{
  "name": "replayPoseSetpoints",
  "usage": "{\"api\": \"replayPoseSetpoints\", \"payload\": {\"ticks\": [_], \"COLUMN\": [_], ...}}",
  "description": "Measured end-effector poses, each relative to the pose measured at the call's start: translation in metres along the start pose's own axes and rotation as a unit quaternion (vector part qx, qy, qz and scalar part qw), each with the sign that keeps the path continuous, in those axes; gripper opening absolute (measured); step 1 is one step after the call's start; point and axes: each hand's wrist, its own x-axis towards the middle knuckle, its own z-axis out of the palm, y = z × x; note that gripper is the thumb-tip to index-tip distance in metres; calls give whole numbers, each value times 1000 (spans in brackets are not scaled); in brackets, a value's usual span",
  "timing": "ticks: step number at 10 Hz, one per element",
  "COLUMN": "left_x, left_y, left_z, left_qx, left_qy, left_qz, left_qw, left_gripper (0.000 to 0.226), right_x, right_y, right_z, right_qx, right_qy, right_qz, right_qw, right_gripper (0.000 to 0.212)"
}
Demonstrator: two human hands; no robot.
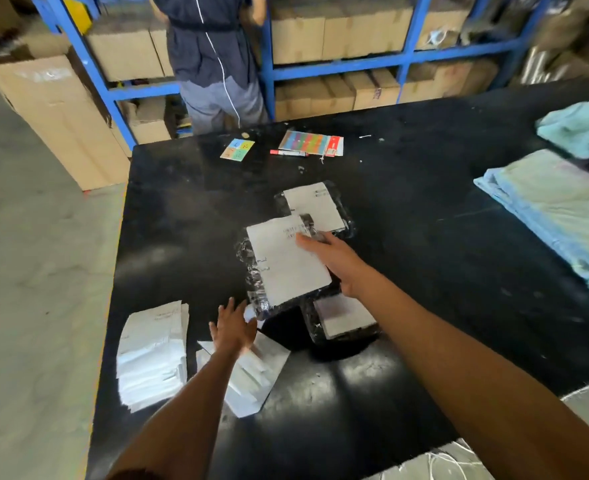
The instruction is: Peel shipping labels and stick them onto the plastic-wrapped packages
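Plastic-wrapped package, white label on its top face, is seen at frame centre on the black table, overlapping two more labelled packages: one just above it, one just below and right. The right hand is laid on the centre package's right edge, fingers on the label's upper right corner; whether its grip is closed on the package cannot be told. The left hand is spread open, nothing grasped, just beside the package's lower left corner and above loose white sheets. A stack of labels is noted at lower left on the table. At the table's far edge: a coloured card, a red marker, a striped coloured packet. Folded blue cloth is piled at right. A person stands at blue shelving loaded with cardboard boxes, upper frame.
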Motion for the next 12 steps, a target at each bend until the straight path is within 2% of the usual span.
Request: {"api": "replayPoseSetpoints", "payload": {"ticks": [2, 3, 4, 6, 7, 8, 10, 11, 12], "left_x": [-13, -17, -22, -25, -24, -23, -20, -26, -49], "left_y": [5, 7, 4, 3, 1, 1, -1, 1, -9], "left_z": [6, 8, 9, 8, 7, 6, -1, -10, -11], "left_qx": [7, 13, 10, -8, -4, 17, 21, -5, -29], "left_qy": [-20, -27, -33, -37, -24, -21, -35, -4, 114], "left_qz": [-16, -19, -16, -5, -7, 0, 3, 9, 31], "left_qw": [1000, 999, 999, 999, 1000, 1000, 999, 1000, 993], "left_gripper": [57, 58, 58, 60, 59, 60, 56, 56, 51], "right_x": [-42, -46, -38, -26, -19, -25, -25, -17, -21], "right_y": [34, 38, 39, 25, 31, 34, 32, 29, 24], "right_z": [-64, -71, -69, -72, -72, -69, -75, -81, -96], "right_qx": [42, 33, 25, -29, -177, -280, -299, -309, -337], "right_qy": [62, 80, 88, 85, 131, 159, 130, 85, 96], "right_qz": [28, 27, 39, 52, 62, 41, 54, 64, 19], "right_qw": [997, 996, 995, 995, 974, 946, 944, 945, 936], "right_gripper": [48, 45, 51, 30, 69, 66, 70, 74, 71]}}
